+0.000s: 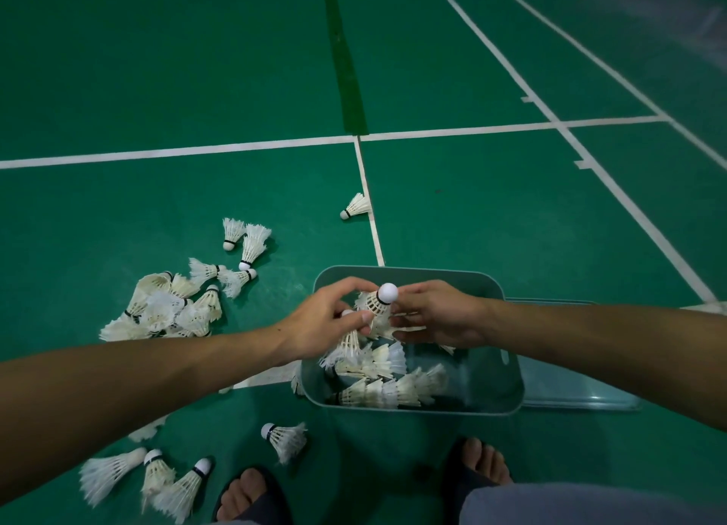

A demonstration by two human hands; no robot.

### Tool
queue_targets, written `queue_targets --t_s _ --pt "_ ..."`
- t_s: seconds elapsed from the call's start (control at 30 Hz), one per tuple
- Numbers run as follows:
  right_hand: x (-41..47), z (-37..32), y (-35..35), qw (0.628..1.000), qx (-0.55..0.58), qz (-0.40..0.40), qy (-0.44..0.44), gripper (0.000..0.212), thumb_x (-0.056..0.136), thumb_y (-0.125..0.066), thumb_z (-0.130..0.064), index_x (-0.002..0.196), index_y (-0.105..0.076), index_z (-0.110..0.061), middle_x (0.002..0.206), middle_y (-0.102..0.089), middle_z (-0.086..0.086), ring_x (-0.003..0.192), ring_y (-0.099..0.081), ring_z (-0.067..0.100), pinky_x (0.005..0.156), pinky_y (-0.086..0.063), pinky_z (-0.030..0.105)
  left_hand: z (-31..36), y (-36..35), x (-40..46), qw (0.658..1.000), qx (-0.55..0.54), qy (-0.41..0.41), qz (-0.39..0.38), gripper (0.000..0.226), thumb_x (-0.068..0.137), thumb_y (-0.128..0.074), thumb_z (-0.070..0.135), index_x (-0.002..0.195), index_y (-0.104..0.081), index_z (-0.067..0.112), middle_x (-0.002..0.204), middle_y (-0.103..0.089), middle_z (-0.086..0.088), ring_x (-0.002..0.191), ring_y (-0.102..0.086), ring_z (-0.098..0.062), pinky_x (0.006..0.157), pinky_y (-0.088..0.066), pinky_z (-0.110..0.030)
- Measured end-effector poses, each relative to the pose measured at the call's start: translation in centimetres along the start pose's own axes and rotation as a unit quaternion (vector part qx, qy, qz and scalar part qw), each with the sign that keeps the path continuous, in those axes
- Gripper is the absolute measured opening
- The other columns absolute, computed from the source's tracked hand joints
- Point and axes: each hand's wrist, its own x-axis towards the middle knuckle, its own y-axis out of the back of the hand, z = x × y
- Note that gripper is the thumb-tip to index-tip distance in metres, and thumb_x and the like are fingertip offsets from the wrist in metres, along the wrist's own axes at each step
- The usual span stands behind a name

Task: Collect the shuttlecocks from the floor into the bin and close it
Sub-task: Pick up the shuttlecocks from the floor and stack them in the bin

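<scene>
Over the open bin (pixel 507 371), our left hand (pixel 318 320) and right hand (pixel 440 316) each pinch shuttlecocks (pixel 373 306). We judge it best to release low, so none bounce onto the floor (pixel 472 209).

I see a green court floor (pixel 157 72) with white lines. On it lie scattered white feather shuttlecocks (pixel 165 308), a grey-green plastic bin (pixel 507 387) and its lid (pixel 590 400).

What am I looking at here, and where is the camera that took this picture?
No machine here: a person wears a camera on the head, looking down at their own arms. The left hand and right hand together hold shuttlecocks above an open teal bin that already contains several. Its lid lies on the floor beside it. A pile of shuttlecocks and other loose ones wait on the green court floor. The person's sandalled feet show below.
</scene>
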Motion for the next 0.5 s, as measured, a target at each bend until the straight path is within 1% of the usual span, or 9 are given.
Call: queue_targets --t_s 0.07,0.17,0.2,0.27,0.33,0.4,0.47,0.5 --pt "-0.2 -0.3 0.9 1.0 0.0 -0.024 -0.02 0.031 0.095 -0.069 -0.016 0.125 -0.072 -0.007 0.102 -0.067 0.011 0.094 -0.063 0.02 0.09 -0.057 0.039 0.0 -0.1 0.1 1.0 0.004 -0.001 -0.013 0.04 0.104 -0.064 0.029 0.141 -0.052 0.037 0.086 -0.08 0.003 0.048 -0.037 -0.013 0.045 -0.036 -0.023" --pt "-0.3 -0.6 2.3 0.999 -0.015 -0.034 -0.04 0.031 0.094 -0.071 -0.019 0.123 -0.074 -0.01 0.119 -0.064 0.016 0.106 -0.06 0.025 0.093 -0.057 0.038 0.3 -0.4 0.4 1.0 0.006 -0.008 -0.03 0.044 0.103 -0.065 0.029 0.143 -0.051 0.04 0.094 -0.081 0.0 0.05 -0.041 -0.016 0.046 -0.037 -0.025" --pt "-0.2 -0.7 2.7 0.999 -0.011 -0.025 -0.038 0.03 0.094 -0.071 -0.018 0.122 -0.074 -0.008 0.114 -0.066 0.015 0.103 -0.061 0.024 0.094 -0.057 0.039 0.4 -0.5 0.5 0.999 0.01 -0.008 -0.03 0.046 0.103 -0.065 0.03 0.145 -0.05 0.04 0.094 -0.081 0.0 0.05 -0.042 -0.017 0.045 -0.038 -0.024" --pt "-0.1 -0.7 3.5 0.999 -0.018 0.017 -0.022 0.025 0.092 -0.073 -0.015 0.115 -0.074 -0.005 0.094 -0.07 0.009 0.089 -0.064 0.02 0.088 -0.059 0.038 0.4 -0.5 0.7 1.0 0.019 0.004 -0.014 0.049 0.103 -0.066 0.031 0.148 -0.047 0.036 0.093 -0.081 0.0 0.049 -0.043 -0.016 0.044 -0.039 -0.024" --pt "0.0 -0.6 4.4 0.995 -0.068 0.069 -0.002 0.024 0.091 -0.074 -0.015 0.112 -0.073 -0.002 0.082 -0.07 0.008 0.079 -0.067 0.019 0.083 -0.06 0.038 0.3 -0.4 0.9 0.999 0.04 0.028 0.019 0.05 0.101 -0.066 0.034 0.147 -0.048 0.026 0.091 -0.081 0.001 0.045 -0.044 -0.013 0.042 -0.04 -0.024" --pt "0.2 -0.1 5.3 0.979 -0.164 0.118 0.01 0.023 0.094 -0.072 -0.014 0.106 -0.072 0.005 0.079 -0.071 0.012 0.071 -0.068 0.02 0.081 -0.063 0.04 0.0 -0.1 1.0 0.993 0.093 0.045 0.055 0.047 0.1 -0.066 0.042 0.139 -0.052 0.021 0.091 -0.081 0.004 0.042 -0.045 -0.007 0.044 -0.042 -0.024" --pt "0.4 0.9 5.7 0.953 -0.255 0.162 0.006 0.021 0.095 -0.071 -0.012 0.097 -0.073 0.009 0.081 -0.073 0.019 0.066 -0.067 0.022 0.077 -0.064 0.041 -0.2 0.2 1.1 0.98 0.179 0.055 0.072 0.042 0.097 -0.064 0.056 0.126 -0.058 0.026 0.093 -0.08 0.009 0.04 -0.048 0.002 0.05 -0.045 -0.026" --pt "0.6 1.5 5.8 0.942 -0.282 0.183 -0.002 0.021 0.095 -0.071 -0.012 0.095 -0.073 0.009 0.082 -0.073 0.023 0.066 -0.067 0.025 0.075 -0.064 0.042 -0.3 0.3 1.1 0.973 0.213 0.057 0.074 0.041 0.094 -0.063 0.063 0.117 -0.061 0.029 0.095 -0.08 0.012 0.043 -0.052 0.007 0.054 -0.047 -0.026"
